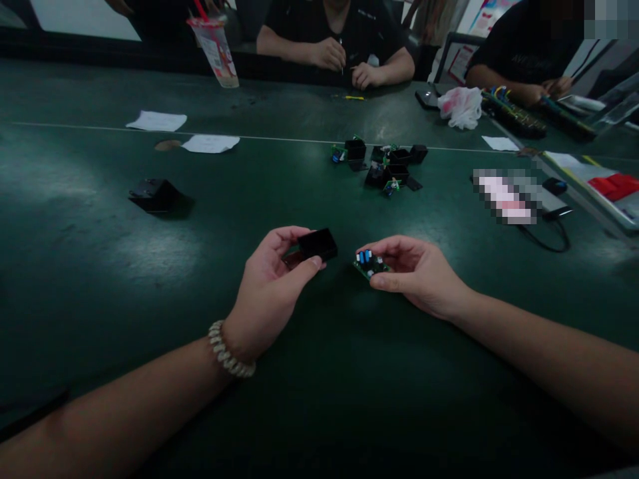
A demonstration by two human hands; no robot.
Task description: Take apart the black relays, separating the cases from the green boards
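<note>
My left hand [274,283] is closed around a small black plastic case [318,245], its open side facing up. A little to the right, my right hand [424,276] pinches a small green circuit board [370,265] by its edge; blue and white components stand on its upper face. The case and the board are apart, both held above the dark green table [239,426]. Beyond my hands lies a loose group of black cases [397,173] and small circuit boards. Off to the left sits a closed-looking black case [154,194].
Two paper slips [157,120] lie at the back left, near a drink cup [217,53]. At the right are a phone-like device [539,193] with a cable, a plastic bag [460,108] and long circuit boards [514,114]. Other people [337,40] sit across the table.
</note>
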